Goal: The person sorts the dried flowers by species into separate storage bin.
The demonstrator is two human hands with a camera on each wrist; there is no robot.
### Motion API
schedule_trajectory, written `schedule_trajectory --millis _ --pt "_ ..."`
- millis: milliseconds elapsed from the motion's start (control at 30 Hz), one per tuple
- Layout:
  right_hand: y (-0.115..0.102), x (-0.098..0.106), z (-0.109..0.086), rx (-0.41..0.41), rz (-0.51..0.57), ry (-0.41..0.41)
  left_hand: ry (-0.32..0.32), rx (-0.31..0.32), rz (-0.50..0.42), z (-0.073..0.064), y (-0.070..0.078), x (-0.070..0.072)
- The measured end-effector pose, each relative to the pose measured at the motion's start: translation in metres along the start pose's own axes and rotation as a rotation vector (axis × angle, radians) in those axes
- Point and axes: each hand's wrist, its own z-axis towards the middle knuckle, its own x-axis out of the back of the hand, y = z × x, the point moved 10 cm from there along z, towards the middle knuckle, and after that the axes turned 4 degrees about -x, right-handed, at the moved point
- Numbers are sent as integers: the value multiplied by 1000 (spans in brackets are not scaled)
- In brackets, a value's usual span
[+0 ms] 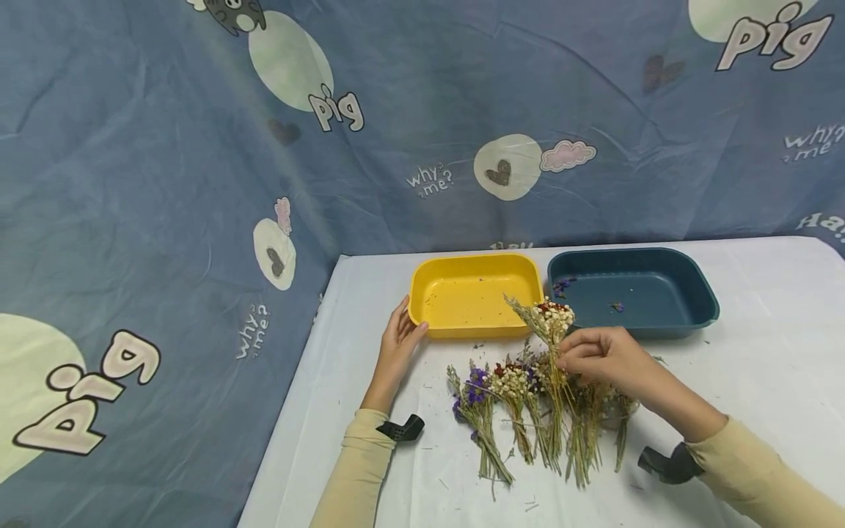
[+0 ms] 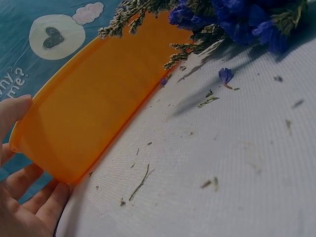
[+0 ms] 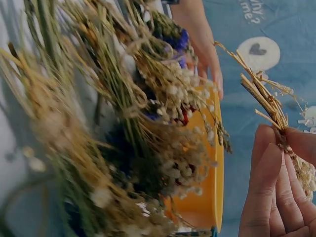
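My right hand [image 1: 607,357] pinches a small bunch of dried flowers [image 1: 554,317] by its stems, thumb against fingertips. Its cream and dark red heads stand up in front of the yellow tray [image 1: 478,332]; in the right wrist view the cut stem ends [image 3: 264,96] poke out above the fingers. At the tray's left front corner, my left hand [image 1: 398,346] grips the wall, thumb at the rim and fingers curled around the outside. Several more dried flower bunches [image 1: 485,429] lie in a row on the table below, one with purple blooms [image 2: 242,22] leftmost.
Right of the yellow tray stands a dark blue tray [image 1: 706,320] with a few purple petals [image 1: 617,307] inside. Small crumbs and stem bits [image 2: 140,182] are scattered over the white tablecloth [image 1: 772,381]. A blue printed curtain [image 1: 370,191] hangs behind and to the left.
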Motion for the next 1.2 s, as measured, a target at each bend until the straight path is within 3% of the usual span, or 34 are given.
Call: schedule_trajectory --millis 367,633,1200 --pt "-22 5 32 52 -8 -56 9 39 2 0 -2 0" --pt "-27 5 63 4 -46 -63 4 80 7 -1 2 -1" --pt "-36 1 129 -65 -96 -80 21 30 14 -1 -2 1"
